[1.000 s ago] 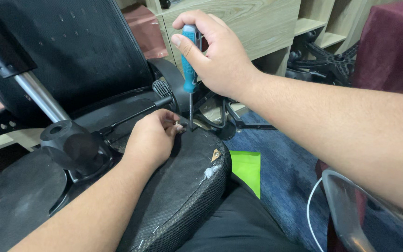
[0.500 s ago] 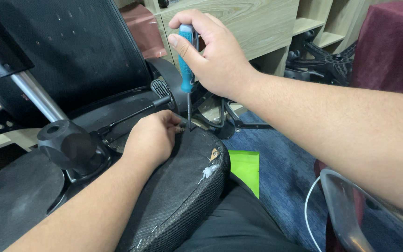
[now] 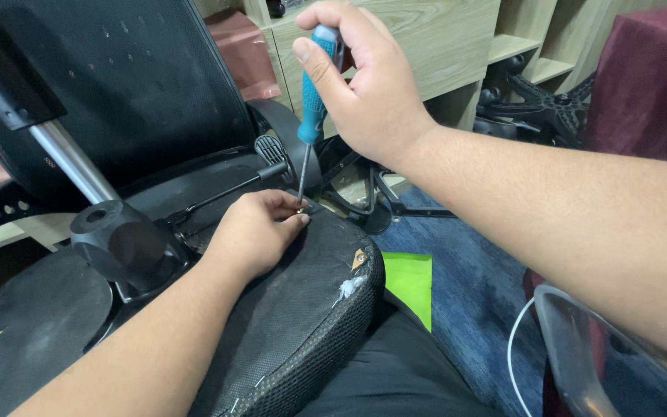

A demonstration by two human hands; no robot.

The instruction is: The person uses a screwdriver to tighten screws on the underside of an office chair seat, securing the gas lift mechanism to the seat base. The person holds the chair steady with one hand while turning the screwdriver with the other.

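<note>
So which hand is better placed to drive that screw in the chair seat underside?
Probably the right hand: it grips the blue screwdriver upright, tip at the screw. The left hand only pinches the screw.

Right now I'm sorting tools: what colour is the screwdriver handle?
Blue, gripped in the right hand; the screwdriver handle shows best in the head view.

Forearms bare, sleeveless; hands [image 3: 252, 235] seemingly ungloved.

Blue-handled screwdriver [image 3: 310, 108], upright, tip on small screw [image 3: 301, 205] at upturned seat edge
</note>
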